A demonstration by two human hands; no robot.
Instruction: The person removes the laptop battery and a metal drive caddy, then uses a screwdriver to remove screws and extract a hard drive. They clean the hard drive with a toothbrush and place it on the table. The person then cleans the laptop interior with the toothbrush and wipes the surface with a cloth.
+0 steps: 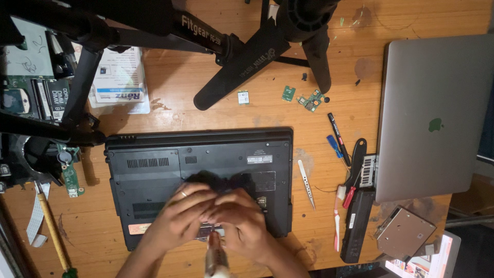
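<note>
A black laptop (154, 164) lies upside down on the wooden table, its base facing up. Both my hands rest on its near edge, close together and touching. My left hand (177, 219), a ring on one finger, curls over the base near the middle. My right hand (242, 221) sits beside it, fingers bent down onto the casing. A pale tool handle (215, 257) rises between my wrists; which hand grips it is hidden. The spot under my fingers is covered.
Black tripod legs (247, 56) span the far side. A closed silver laptop (432, 118) lies right. Tweezers (306, 183), a pen (338, 138), screwdrivers, a black battery (356, 226), a drive (404, 231), small green boards (311, 100), and a bare motherboard (31, 98) surround the work.
</note>
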